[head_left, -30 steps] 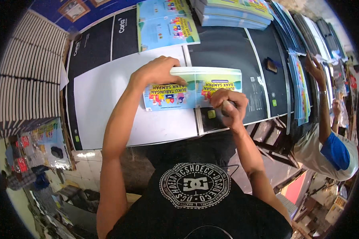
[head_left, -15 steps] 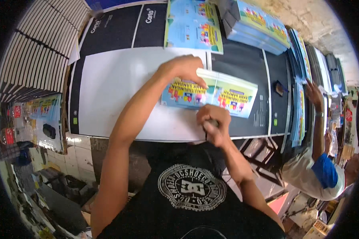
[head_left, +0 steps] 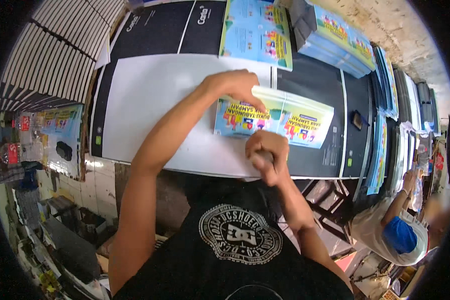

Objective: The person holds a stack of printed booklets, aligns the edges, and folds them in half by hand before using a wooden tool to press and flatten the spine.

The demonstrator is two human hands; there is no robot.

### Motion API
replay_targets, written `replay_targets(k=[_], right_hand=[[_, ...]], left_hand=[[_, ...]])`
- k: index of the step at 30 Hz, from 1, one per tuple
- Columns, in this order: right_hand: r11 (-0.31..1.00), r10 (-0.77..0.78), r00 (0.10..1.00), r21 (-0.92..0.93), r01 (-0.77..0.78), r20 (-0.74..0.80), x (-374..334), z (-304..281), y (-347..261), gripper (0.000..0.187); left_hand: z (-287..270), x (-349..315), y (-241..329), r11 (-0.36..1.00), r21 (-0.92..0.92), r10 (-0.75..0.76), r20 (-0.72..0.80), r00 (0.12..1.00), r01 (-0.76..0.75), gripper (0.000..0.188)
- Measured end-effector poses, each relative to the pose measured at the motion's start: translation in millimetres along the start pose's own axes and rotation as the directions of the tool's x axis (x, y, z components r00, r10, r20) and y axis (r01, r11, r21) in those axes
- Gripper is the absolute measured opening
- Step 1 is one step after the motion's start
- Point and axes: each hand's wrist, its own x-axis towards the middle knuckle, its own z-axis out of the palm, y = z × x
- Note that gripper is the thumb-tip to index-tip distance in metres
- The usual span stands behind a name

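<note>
A printed cover sheet in blue, green and yellow, with two panels side by side, lies on the worktable, perhaps several sheets thick. My left hand arches over its far left part, thumb down on the print and fingers at the far edge, holding it. At the near edge, my right hand is closed in a fist. A dark bit of something shows between its fingers, too little to name. The sheet rests partly on a white board and partly on black board.
Larger printed sheets lie at the far side, beside a tall stack of covers. Piled books stand at left. More stacks line the right edge, near a small dark object. Another person works at right.
The view has shifted slightly. My hands keep nearly the same places on and beside the sheet. The other person's arm has drawn back from the stacks at right.
</note>
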Motion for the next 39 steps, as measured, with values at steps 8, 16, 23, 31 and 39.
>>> replay_targets(k=[8, 16, 23, 31, 39], right_hand=[[0.991, 0.120, 0.989, 0.056, -0.125, 0.091, 31.6, 55.3, 16.5, 0.014], [0.924, -0.227, 0.953, 0.265, 0.276, -0.202, 19.6, 2.6, -30.5, 0.020], [0.975, 0.161, 0.961, -0.113, -0.190, -0.226, -14.6, -24.7, 20.1, 0.030], [0.879, -0.432, 0.845, 0.062, 0.472, -0.316, -13.7, -79.4, -35.8, 0.042], [0.975, -0.101, 0.827, -0.222, -0.029, -0.553, -44.7, -76.1, 41.5, 0.059]], left_hand=[[4.7, -0.9, 4.7, 0.994, -0.104, 0.023, -0.019, 1.000, -0.025, 0.058], [10.8, -7.1, -9.3, 0.989, -0.114, 0.088, -0.074, 0.993, -0.096, 0.060], [3.5, -5.2, -5.3, 0.996, -0.089, 0.003, -0.061, 0.998, -0.009, 0.066], [1.6, -4.8, 8.6, 0.984, -0.173, -0.032, 0.010, 0.999, 0.033, 0.064], [1.9, -6.0, 3.9, 0.991, -0.092, -0.096, -0.016, 0.995, 0.094, 0.070]])
